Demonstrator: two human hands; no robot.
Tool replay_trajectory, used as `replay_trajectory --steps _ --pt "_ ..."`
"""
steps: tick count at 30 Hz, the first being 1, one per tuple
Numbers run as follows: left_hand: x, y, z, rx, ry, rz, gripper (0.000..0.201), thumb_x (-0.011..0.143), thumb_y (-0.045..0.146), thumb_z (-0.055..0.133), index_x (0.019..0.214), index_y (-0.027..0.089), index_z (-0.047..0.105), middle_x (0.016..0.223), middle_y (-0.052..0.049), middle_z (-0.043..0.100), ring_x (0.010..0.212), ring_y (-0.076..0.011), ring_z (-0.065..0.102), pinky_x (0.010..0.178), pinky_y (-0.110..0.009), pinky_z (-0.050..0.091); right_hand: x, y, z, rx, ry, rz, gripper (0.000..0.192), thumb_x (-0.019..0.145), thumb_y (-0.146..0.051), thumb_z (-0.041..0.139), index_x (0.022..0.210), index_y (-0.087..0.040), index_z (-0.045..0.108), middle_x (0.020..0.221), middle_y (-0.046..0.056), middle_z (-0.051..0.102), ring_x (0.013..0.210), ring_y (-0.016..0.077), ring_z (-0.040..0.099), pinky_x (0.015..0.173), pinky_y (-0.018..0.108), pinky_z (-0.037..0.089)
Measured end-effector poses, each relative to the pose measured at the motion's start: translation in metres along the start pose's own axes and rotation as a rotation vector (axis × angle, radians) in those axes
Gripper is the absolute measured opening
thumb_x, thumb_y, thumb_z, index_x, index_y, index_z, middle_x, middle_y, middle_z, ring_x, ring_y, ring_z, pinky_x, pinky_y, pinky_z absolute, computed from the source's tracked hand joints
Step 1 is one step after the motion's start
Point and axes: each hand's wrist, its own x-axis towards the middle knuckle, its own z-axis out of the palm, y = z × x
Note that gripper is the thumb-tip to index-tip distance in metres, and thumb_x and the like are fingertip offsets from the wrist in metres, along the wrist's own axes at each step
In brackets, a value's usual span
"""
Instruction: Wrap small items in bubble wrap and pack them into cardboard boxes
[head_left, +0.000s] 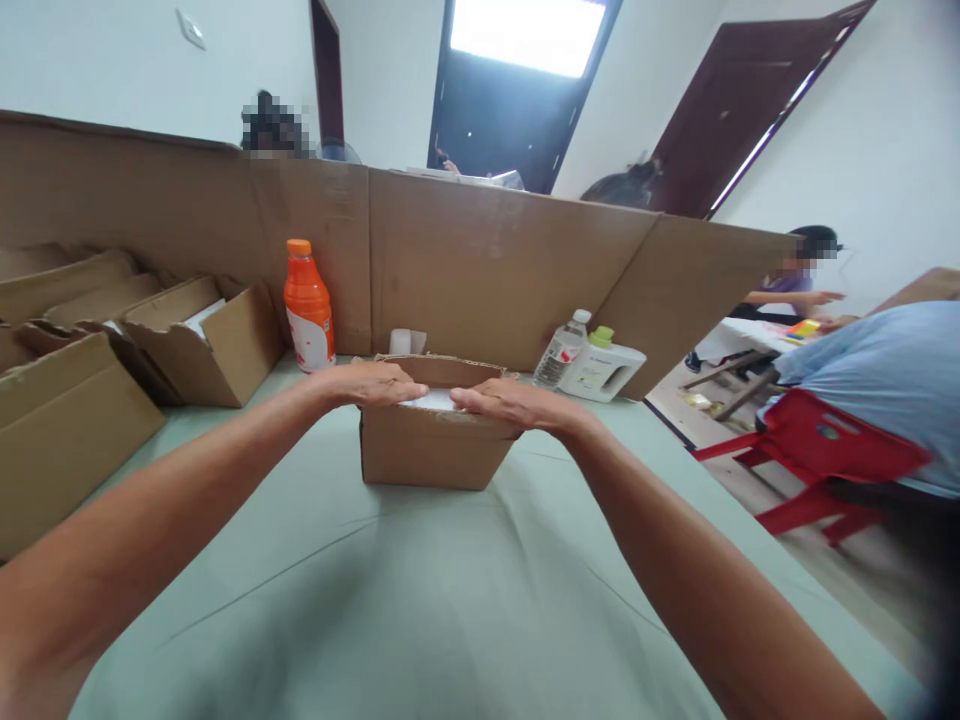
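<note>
A small brown cardboard box (427,455) stands in the middle of the table on a pale green cloth (420,600). My left hand (371,383) lies flat on the box's top left edge, fingers pointing right. My right hand (506,403) lies flat on the top right edge, fingers pointing left. Both palms press down on the top of the box, and a strip of white content (435,400) shows between the fingertips. Neither hand grips anything.
Several open cardboard boxes (199,345) are stacked at the left. An orange bottle (308,308), a clear water bottle (562,350) and a white jug (606,368) stand before a tall cardboard screen (480,260). A red chair (825,450) with a seated person is at the right.
</note>
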Motion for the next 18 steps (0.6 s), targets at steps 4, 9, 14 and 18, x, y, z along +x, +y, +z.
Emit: replay_trajectory --steps 4,9,14,18 --pt "-0.016 0.000 0.002 -0.019 0.113 0.099 0.048 0.093 0.054 0.037 0.086 0.019 0.069 0.097 -0.007 0.072 0.090 -0.0231 0.064 0.080 -0.032 0.047 -0.015 0.003 0.006 0.082 0.129 0.030 0.049 0.100 -0.050 0.042 0.080 -0.021 0.075 0.088 0.004 0.076 0.083 0.0222 0.069 0.079 0.034 0.049" --pt "-0.074 -0.023 0.027 -0.179 0.795 0.021 0.039 0.090 0.046 0.050 0.116 0.021 0.066 0.122 -0.007 0.068 0.113 -0.0242 0.061 0.095 -0.035 0.049 -0.085 0.038 0.027 0.160 0.847 0.139 0.027 0.093 -0.041 0.055 0.097 -0.022 0.074 0.101 0.005 0.075 0.101 0.0238 0.067 0.091 0.038 0.049" --pt "-0.082 -0.068 0.090 -0.377 0.852 -0.163 0.063 0.080 0.047 0.063 0.134 0.017 0.054 0.132 -0.014 0.062 0.118 -0.0280 0.061 0.101 -0.045 0.049 -0.099 0.076 0.086 0.345 0.650 0.284 0.050 0.078 -0.044 0.068 0.122 -0.019 0.063 0.121 0.013 0.070 0.101 0.0273 0.068 0.082 0.042 0.054" --pt "-0.046 -0.073 0.122 -0.537 0.728 -0.106 0.073 0.078 0.038 0.065 0.146 0.021 0.041 0.143 -0.013 0.055 0.128 -0.0278 0.055 0.103 -0.045 0.048 -0.059 0.070 0.116 0.485 0.508 0.241 0.062 0.074 -0.046 0.070 0.127 -0.018 0.058 0.118 0.013 0.071 0.098 0.0271 0.068 0.078 0.039 0.056"
